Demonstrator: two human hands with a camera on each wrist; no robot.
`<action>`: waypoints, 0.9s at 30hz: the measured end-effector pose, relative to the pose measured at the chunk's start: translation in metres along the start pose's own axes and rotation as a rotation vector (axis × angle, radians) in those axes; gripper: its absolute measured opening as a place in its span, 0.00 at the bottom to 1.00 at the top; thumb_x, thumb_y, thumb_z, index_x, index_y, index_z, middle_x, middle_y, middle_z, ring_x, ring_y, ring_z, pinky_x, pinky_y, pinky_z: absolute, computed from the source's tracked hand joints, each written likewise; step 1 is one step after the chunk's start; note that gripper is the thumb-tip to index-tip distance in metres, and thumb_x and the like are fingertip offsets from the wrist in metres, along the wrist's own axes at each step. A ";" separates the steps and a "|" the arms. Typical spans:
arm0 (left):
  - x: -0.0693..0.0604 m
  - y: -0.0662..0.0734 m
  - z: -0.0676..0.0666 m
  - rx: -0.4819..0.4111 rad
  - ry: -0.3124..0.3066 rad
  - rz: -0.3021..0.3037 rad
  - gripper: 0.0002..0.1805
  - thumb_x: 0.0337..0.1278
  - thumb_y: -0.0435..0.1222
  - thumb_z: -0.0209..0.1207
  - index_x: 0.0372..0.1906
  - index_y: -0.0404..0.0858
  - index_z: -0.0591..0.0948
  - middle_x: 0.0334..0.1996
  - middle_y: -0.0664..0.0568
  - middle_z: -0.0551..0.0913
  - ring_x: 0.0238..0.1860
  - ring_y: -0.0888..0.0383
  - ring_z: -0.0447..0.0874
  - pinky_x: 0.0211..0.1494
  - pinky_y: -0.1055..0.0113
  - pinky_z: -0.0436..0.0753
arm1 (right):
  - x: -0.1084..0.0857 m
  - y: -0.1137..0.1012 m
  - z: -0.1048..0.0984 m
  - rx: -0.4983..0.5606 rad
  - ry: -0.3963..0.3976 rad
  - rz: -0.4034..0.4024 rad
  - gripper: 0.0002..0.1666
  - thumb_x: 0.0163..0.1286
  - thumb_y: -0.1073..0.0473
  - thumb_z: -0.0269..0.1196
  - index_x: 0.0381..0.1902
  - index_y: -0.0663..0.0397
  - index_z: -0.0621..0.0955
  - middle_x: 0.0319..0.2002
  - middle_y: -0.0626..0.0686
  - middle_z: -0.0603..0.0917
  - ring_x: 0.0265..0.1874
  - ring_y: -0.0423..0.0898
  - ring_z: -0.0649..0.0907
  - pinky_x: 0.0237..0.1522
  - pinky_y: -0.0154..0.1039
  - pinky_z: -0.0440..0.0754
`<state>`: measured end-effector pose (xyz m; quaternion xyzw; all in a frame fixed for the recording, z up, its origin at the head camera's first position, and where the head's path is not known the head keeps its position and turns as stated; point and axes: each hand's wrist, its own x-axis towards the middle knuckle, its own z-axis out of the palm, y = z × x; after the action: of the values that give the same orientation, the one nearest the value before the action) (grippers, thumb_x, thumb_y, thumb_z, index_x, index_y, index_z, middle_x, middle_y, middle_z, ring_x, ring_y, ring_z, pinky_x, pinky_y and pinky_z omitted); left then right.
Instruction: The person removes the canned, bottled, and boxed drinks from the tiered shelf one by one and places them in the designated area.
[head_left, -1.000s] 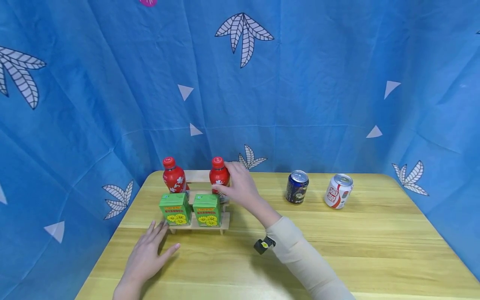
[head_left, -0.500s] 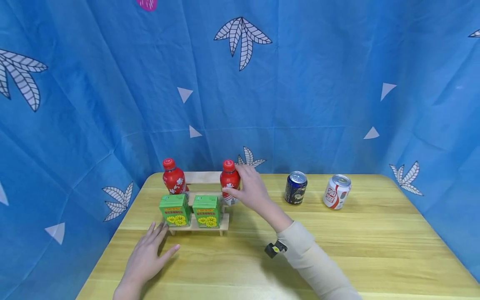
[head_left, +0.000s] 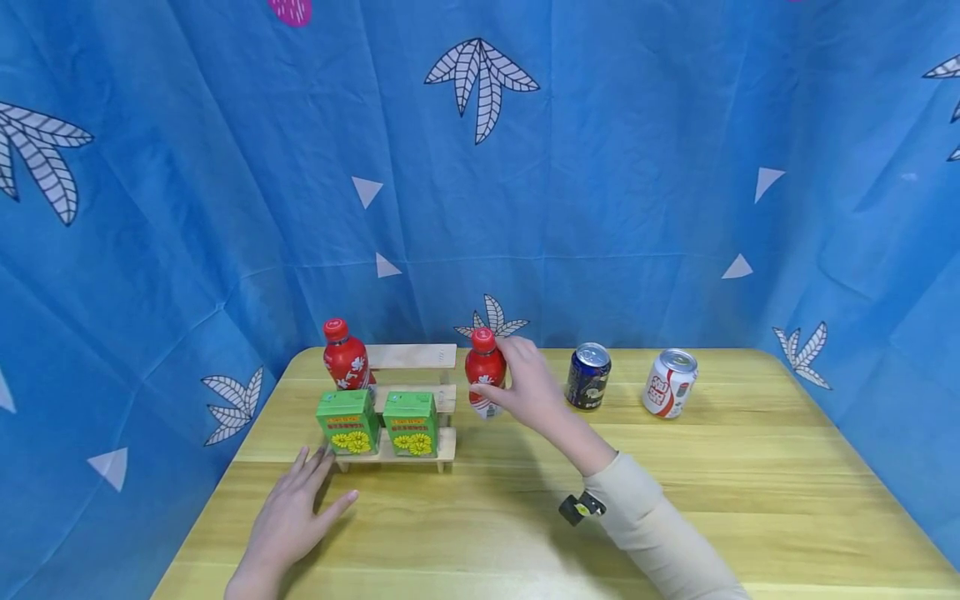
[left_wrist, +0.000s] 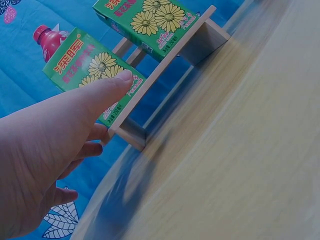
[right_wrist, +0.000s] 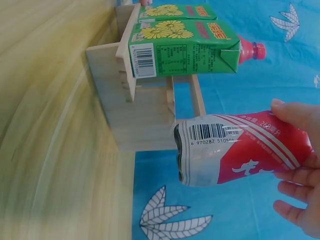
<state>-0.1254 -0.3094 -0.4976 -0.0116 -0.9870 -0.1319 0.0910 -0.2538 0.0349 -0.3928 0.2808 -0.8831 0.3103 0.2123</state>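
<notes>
My right hand (head_left: pixel 534 388) grips a red and white drink bottle (head_left: pixel 485 367) round its side, just right of the wooden tiered rack (head_left: pixel 417 357). In the right wrist view the bottle's white base (right_wrist: pixel 197 155) hangs above the table. A second red bottle (head_left: pixel 347 360) stands on the rack's left side. Two green drink cartons with yellow flowers, a left carton (head_left: pixel 348 423) and a right carton (head_left: pixel 411 425), stand on the lowest tier. My left hand (head_left: pixel 288 518) has its fingers spread at the rack's front left corner; whether they touch it is unclear.
A dark blue can (head_left: pixel 588 377) and a white and red can (head_left: pixel 671 383) stand upright on the wooden table (head_left: pixel 720 500), right of my right hand. A blue patterned curtain (head_left: pixel 480 200) hangs behind the table and along both sides.
My right hand has carried the bottle off the rack to the right, uncovering the rack's right end. My left hand stays in place. The head view has shifted slightly.
</notes>
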 end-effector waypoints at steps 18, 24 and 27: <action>-0.002 0.001 -0.003 -0.018 0.009 0.015 0.46 0.58 0.65 0.54 0.70 0.35 0.67 0.72 0.37 0.65 0.74 0.34 0.55 0.73 0.37 0.60 | -0.028 0.021 -0.022 -0.032 0.004 0.060 0.33 0.54 0.49 0.75 0.54 0.54 0.76 0.50 0.53 0.82 0.54 0.51 0.78 0.55 0.52 0.81; -0.002 0.001 -0.001 -0.019 0.013 0.016 0.46 0.58 0.65 0.55 0.70 0.35 0.68 0.71 0.37 0.66 0.74 0.34 0.55 0.73 0.37 0.60 | -0.037 0.030 -0.028 -0.034 0.023 0.077 0.36 0.53 0.49 0.76 0.56 0.55 0.76 0.51 0.55 0.82 0.54 0.52 0.77 0.53 0.51 0.81; -0.002 0.000 0.000 -0.018 0.016 0.017 0.46 0.58 0.65 0.55 0.70 0.35 0.68 0.71 0.38 0.66 0.74 0.35 0.55 0.73 0.37 0.60 | -0.042 0.033 -0.032 -0.029 0.024 0.086 0.36 0.52 0.49 0.76 0.56 0.56 0.76 0.50 0.55 0.82 0.53 0.52 0.77 0.51 0.52 0.81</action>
<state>-0.1235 -0.3097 -0.4978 -0.0196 -0.9849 -0.1400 0.0997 -0.2369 0.0928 -0.4070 0.2357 -0.8962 0.3096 0.2134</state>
